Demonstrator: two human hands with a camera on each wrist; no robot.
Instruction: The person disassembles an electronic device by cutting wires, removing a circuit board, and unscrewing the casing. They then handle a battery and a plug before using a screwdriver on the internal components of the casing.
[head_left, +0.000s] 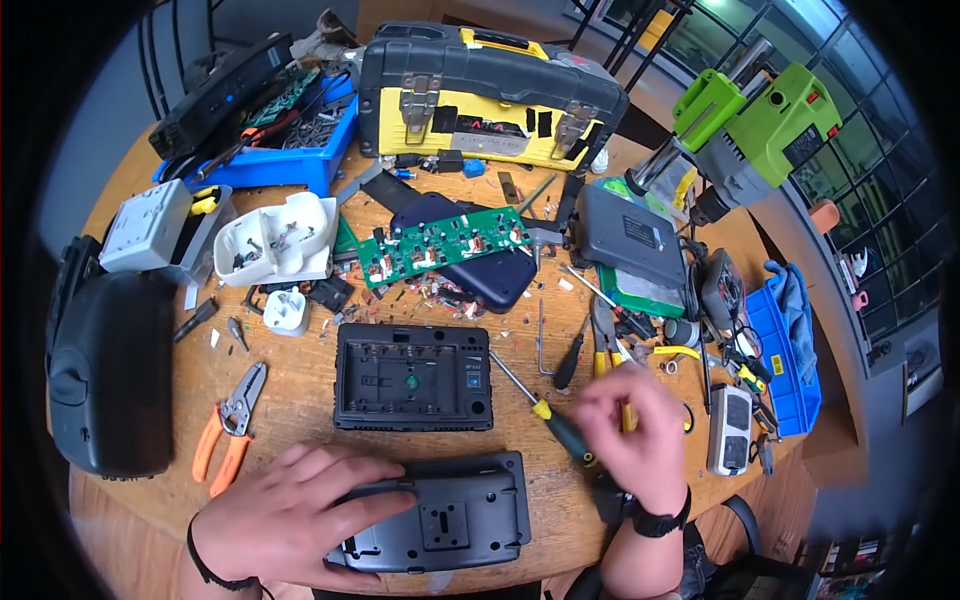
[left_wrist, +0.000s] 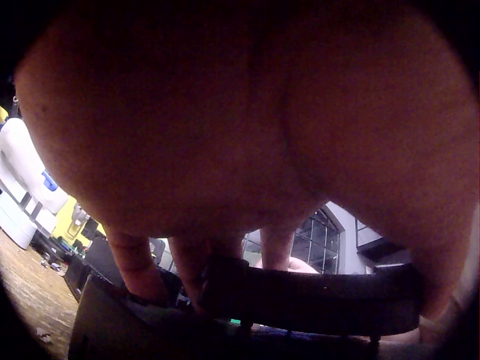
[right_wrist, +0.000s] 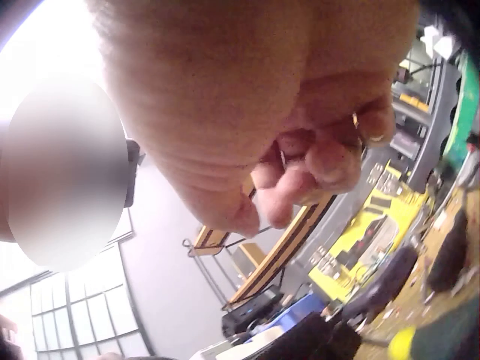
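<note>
Head view: I have the black casing (head_left: 480, 530) near the front edge of the wooden table (head_left: 300, 395), a small square plate with holes standing out on its upper face. The left hand (head_left: 310, 500) grips its left part, fingers laid over the top and thumb down by the near edge; my left wrist view is dark but shows fingers and thumb on either side of a black piece. Just beyond the casing, apart from it, I see the black battery housing (head_left: 412, 380) lying with its slots facing up.

The right hand (head_left: 640, 430) is raised to the right of both, fingers bent inward; from here I cannot tell whether they pinch something small. Beneath it lies a screwdriver (head_left: 567, 435) with a dark green handle and yellow band, which the right wrist view shows apart from the fingers.

Left of the housing I make out orange-handled wire strippers (head_left: 235, 425). Farther back, a green circuit board (head_left: 445, 247) rests across a dark blue panel (head_left: 500, 287). A black and yellow toolbox (head_left: 495, 145) stands behind, with a blue bin (head_left: 330, 168) on its left and a green drill (head_left: 765, 125) on its right.
</note>
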